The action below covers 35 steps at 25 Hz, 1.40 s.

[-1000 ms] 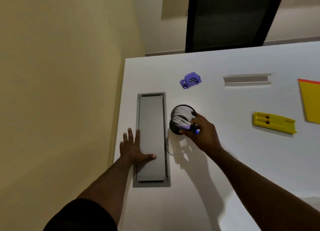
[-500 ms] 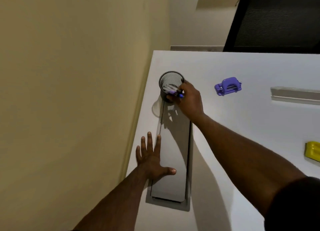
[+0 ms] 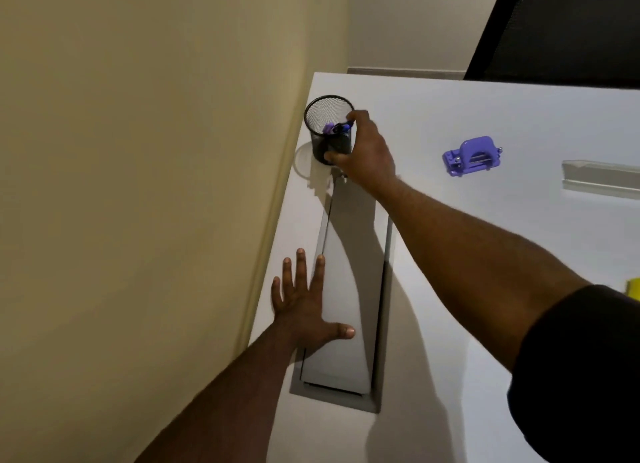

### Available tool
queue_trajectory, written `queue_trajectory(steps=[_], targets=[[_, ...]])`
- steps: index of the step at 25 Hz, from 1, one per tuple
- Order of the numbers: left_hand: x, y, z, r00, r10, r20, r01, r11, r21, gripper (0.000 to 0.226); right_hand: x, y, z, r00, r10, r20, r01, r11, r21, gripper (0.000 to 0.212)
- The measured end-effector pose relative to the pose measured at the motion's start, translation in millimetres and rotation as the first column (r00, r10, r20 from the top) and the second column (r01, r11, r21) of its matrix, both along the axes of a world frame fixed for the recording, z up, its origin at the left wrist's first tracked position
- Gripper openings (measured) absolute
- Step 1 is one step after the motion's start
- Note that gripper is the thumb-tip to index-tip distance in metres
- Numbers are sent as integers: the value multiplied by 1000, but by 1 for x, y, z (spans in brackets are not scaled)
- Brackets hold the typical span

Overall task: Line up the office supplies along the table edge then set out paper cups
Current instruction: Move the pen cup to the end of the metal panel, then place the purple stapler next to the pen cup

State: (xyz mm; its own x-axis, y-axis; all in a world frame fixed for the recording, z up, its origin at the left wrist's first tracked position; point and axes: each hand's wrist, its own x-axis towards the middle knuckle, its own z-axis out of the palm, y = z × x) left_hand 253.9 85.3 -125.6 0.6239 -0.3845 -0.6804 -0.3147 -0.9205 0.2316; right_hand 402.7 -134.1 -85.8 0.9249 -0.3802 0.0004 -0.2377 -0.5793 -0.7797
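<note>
A black mesh pen holder (image 3: pixel 325 123) with pens inside stands upright near the far left edge of the white table (image 3: pixel 485 247). My right hand (image 3: pixel 367 150) grips its right side, thumb low on the wall and fingers at the rim. My left hand (image 3: pixel 304 306) lies flat with fingers spread on the table's left edge, partly on the grey cable cover (image 3: pixel 349 289). A purple hole punch (image 3: pixel 472 156) sits to the right of the holder. A clear ruler-like strip (image 3: pixel 602 182) lies further right. A yellow item (image 3: pixel 634 287) shows only a corner at the right border.
A beige wall (image 3: pixel 138 185) runs close along the table's left edge. A dark chair back (image 3: pixel 561 29) stands beyond the far edge. The recessed grey cable cover runs lengthwise between my arms.
My right hand has carried the pen holder from beside the cable cover away from me to the far left edge of the table. The view has swung left. My left hand stays flat.
</note>
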Motion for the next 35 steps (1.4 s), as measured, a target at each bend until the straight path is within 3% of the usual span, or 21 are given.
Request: queue_trajectory(steps=[3, 8, 12, 16, 24, 29, 35], targets=[[0, -2, 2, 1000, 13, -5, -13, 1000, -6, 144, -52, -14, -12, 997, -82, -4, 81, 996, -43, 75], [-1, -4, 9, 1000, 16, -9, -16, 1000, 1, 143, -186, -54, -39, 964, -264, -37, 256, 955, -148, 46], [-1, -6, 13, 1000, 5, -17, -4, 999, 37, 145, -247, -94, -46, 932, -349, -100, 316, 916, -248, 42], [-1, -6, 18, 1000, 5, -30, -4, 999, 42, 144, -215, -122, -34, 943, -275, -188, 215, 933, -288, 48], [0, -2, 15, 999, 37, -27, -37, 999, 6, 145, -103, -171, -13, 901, -144, -410, 0, 943, -332, 90], [-1, -2, 13, 999, 44, 0, -44, 999, 13, 144, -80, -190, -17, 900, -210, -383, 26, 902, -432, 54], [-2, -1, 11, 1000, 12, 11, -12, 1000, 9, 144, -102, -169, -18, 936, -114, -333, -1, 946, -326, 47]])
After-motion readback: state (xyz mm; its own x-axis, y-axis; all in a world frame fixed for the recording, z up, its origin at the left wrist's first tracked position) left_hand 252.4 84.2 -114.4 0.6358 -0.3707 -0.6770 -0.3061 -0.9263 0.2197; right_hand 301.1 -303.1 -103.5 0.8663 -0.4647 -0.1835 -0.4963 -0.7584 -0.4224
